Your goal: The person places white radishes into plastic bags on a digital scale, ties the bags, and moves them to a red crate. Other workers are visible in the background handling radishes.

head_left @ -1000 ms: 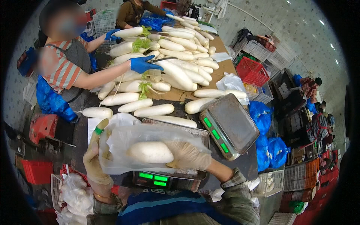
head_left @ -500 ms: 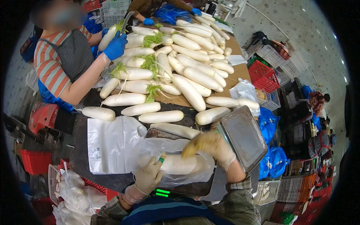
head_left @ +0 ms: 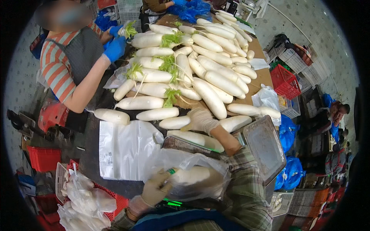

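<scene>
My left hand, in a pale glove, is closed on the edge of a clear plastic bag. A small green band shows by its thumb. Inside the bag lies a thick white radish, on a scale whose green-lit display is at the near edge. Reaching forward, my right hand, in a stained glove, closes over the right end of a white radish on the table; its fingertips are partly hidden. Another radish lies between the scale and that hand.
A big pile of white radishes covers the table beyond. Flat plastic bags lie to the left, a metal tray to the right. A co-worker in blue gloves stands far left. Bagged radishes fill a crate at lower left.
My right hand has moved from above the bagged radish forward to a radish on the table. My left hand stays at the bag. The whole view has shifted slightly right.
</scene>
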{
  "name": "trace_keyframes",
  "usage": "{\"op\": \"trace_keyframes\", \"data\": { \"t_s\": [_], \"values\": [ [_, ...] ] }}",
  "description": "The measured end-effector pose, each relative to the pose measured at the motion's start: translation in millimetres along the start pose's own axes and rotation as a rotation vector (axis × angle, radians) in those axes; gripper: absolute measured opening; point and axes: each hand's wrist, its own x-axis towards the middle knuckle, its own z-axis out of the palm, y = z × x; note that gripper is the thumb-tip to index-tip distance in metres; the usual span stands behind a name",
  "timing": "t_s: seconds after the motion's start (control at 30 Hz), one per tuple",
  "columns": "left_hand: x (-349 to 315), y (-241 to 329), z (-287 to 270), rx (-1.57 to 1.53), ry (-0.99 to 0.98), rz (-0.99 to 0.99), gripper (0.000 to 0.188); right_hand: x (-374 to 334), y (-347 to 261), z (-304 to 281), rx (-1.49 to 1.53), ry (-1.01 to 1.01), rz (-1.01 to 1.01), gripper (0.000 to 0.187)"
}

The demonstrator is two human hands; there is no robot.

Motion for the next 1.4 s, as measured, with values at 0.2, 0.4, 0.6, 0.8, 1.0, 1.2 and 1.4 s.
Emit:
{"op": "trace_keyframes", "data": {
  "t_s": [0.2,0.4,0.6,0.8,1.0,1.2,1.4],
  "values": [
    [3.2,66.7,-70.3,-0.842,0.029,-0.149,0.071,-125.0,12.7,-55.2,0.243,0.267,0.403,0.066],
    [-2.4,85.3,-65.7,-0.747,0.067,0.02,0.09,-278.6,-77.5,-107.2,0.902,0.747,0.484,0.059],
    [-14.0,95.6,-64.2,-0.731,0.035,0.078,0.092,-300.2,-147.2,-44.7,0.052,0.652,0.008,0.088],
    [-34.2,83.4,-65.0,-0.737,0.067,0.047,0.074,-266.7,-186.5,63.3,-0.069,0.457,0.0,0.086],
    [-77.1,53.8,-83.3,-0.149,0.299,0.05,0.052,-316.1,-185.7,43.5,0.56,0.646,0.022,0.052],
    [-107.7,65.2,-96.6,-0.057,0.454,0.239,0.066,-371.1,-166.5,60.2,0.391,1.157,0.447,0.039],
    [-77.0,100.8,-52.4,0.614,0.14,0.18,0.061,-344.1,-170.7,84.6,0.38,1.065,0.543,0.082]
  ]
}}
